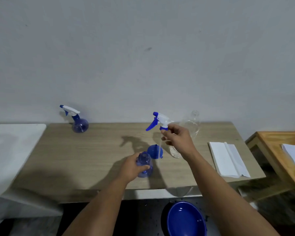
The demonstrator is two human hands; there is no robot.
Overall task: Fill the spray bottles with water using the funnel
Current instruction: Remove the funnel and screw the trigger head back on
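head view: right hand (pixel 177 138) fingers pinch the collar of a spray head (pixel 160 121), lifted clear, its tube hanging over the funnel (pixel 154 151). left hand (pixel 131 167) grips the open blue bottle (pixel 145 165) standing on the table (pixel 92 159). a clear bottle (pixel 191 126), perhaps empty, stands behind; a second spray bottle (pixel 79 124) stands far left.
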